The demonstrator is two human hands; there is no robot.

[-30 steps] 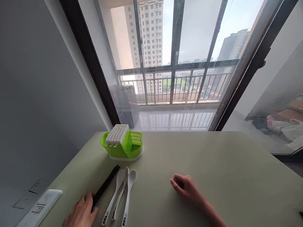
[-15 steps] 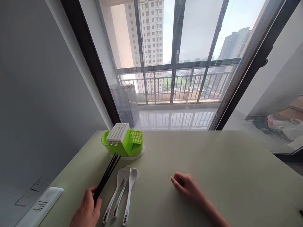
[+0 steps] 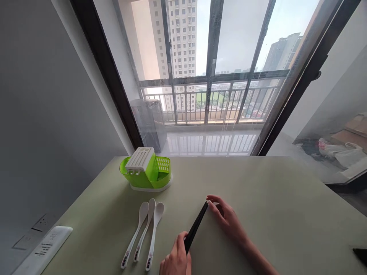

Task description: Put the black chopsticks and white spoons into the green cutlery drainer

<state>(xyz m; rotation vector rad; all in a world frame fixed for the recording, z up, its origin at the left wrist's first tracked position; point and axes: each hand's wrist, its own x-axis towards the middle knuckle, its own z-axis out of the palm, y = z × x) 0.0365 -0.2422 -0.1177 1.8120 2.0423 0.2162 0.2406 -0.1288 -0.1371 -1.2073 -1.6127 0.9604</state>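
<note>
While my left hand (image 3: 175,260) clamps the black chopsticks (image 3: 196,227) near the table's (image 3: 272,198) front edge, my right hand's (image 3: 226,219) fingertips touch their far tips.

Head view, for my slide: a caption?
Left hand passes black chopsticks to right hand beside spoons.

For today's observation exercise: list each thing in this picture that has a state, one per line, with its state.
Black chopsticks: bundled, near end gripped by left hand, far tips at right hand fingertips.
Three white spoons: lying side by side on the table, untouched.
Green cutlery holder: upright, white slotted lid tilted.
Remote control: lying flat.
</note>
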